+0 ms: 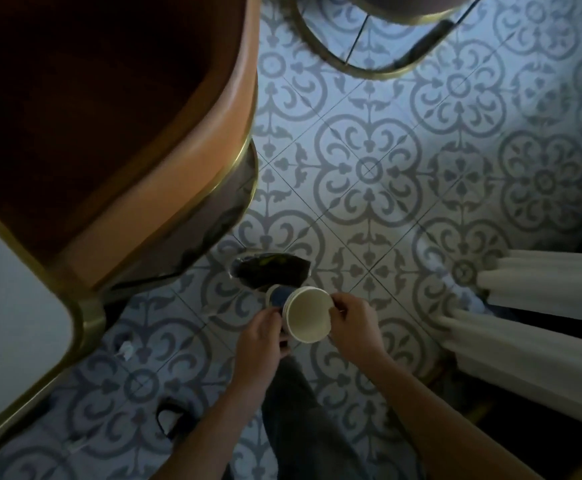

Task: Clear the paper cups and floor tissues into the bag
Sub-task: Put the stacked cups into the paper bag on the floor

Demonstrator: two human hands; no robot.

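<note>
I hold a stack of white paper cups (308,315) above the patterned floor, open mouth facing up and empty inside. My right hand (353,323) pinches the rim on the right side. My left hand (261,336) grips the stack's left side, where a second cup with a blue inside (277,296) shows behind. A black bag (272,271) hangs open just beyond the cups. A small white crumpled tissue (126,351) lies on the floor at the left, near the chair leg.
A brown chair with gold trim (164,150) fills the upper left. A white table corner (8,327) sits at the left edge. A round gold-rimmed table base (362,69) is at the top. White cloth folds (532,317) hang at the right.
</note>
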